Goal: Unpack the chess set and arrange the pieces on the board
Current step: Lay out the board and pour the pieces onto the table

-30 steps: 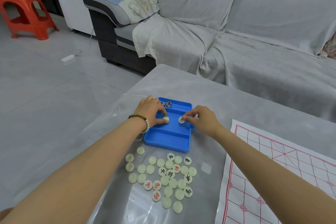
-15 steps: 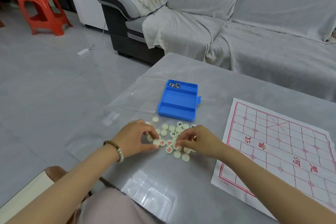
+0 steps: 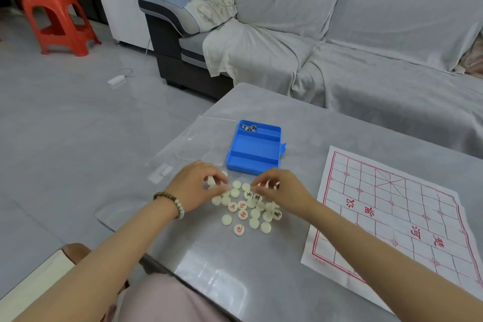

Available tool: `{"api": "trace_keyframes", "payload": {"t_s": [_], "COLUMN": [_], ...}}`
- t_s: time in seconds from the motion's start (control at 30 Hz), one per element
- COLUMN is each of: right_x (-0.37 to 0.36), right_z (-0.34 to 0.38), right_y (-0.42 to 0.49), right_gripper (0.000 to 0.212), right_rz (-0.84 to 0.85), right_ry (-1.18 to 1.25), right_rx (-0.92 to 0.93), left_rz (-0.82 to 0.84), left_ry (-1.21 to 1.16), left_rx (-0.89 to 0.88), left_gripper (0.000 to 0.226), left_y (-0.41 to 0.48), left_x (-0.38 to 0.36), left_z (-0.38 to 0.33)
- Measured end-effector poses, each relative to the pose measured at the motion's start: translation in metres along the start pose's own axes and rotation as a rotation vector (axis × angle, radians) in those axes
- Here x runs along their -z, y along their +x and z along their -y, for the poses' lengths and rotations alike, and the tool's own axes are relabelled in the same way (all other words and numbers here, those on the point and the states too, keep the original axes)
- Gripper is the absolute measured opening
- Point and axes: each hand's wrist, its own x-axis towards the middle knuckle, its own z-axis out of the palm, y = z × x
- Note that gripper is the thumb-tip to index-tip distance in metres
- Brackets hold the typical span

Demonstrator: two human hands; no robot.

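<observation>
Several round cream chess pieces (image 3: 245,210) with red or black characters lie in a loose heap on the grey table (image 3: 308,123). My left hand (image 3: 194,187) rests at the heap's far left edge, its fingers pinched on a piece. At the far right edge my right hand (image 3: 281,189) also pinches a piece between its fingertips. The empty blue box (image 3: 254,150) stands just beyond the hands. A white paper board (image 3: 392,217) with red lines lies flat to the right, with no pieces on it.
A clear plastic lid (image 3: 198,138) lies left of the blue box, which holds small metal rings (image 3: 249,127) in its far compartment. A grey covered sofa (image 3: 339,34) stands behind the table. A red stool (image 3: 58,23) is far left on the floor.
Both hands came back from the blue box to the heap of pieces, then shifted slightly towards its far edge. The view pulled back and now shows more of the paper board.
</observation>
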Motion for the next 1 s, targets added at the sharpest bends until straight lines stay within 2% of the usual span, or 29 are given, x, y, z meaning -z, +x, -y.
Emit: {"api": "trace_keyframes", "payload": {"t_s": [0.13,0.23,0.4,0.5,0.63,0.83,0.9,1.0], "right_x": [0.023,0.032,0.024,0.013,0.000,-0.005,-0.001,0.008], "right_z": [-0.012,-0.018,-0.027,-0.035,-0.039,-0.037,-0.038,-0.039], "right_y": [0.058,0.105,0.160,0.179,0.196,0.198,0.197,0.194], "right_gripper": [0.019,0.028,0.040,0.045,0.037,0.025,0.022,0.012], "right_rz": [-0.143,-0.185,-0.096,-0.042,-0.049,-0.028,-0.037,-0.098], "right_ry": [-0.004,-0.001,0.008,-0.071,-0.295,-0.411,-0.372,-0.101], "right_rx": [-0.022,-0.072,-0.165,-0.120,0.004,0.002,-0.007,-0.026], "left_rz": [-0.165,-0.124,-0.045,-0.062,-0.109,-0.113,-0.117,-0.119], "left_ry": [-0.132,-0.033,0.244,0.297,0.301,0.304,0.302,0.305], "left_rx": [0.144,0.198,0.346,0.354,0.346,0.348,0.351,0.349], "left_gripper": [0.034,0.056,0.067,0.065,0.061,0.063,0.064,0.063], "left_y": [0.047,0.084,0.124,0.125,0.126,0.127,0.127,0.126], "left_x": [0.000,-0.009,-0.027,-0.040,-0.044,-0.044,-0.044,-0.044], "left_z": [0.012,0.021,0.040,0.048,0.052,0.052,0.052,0.050]}}
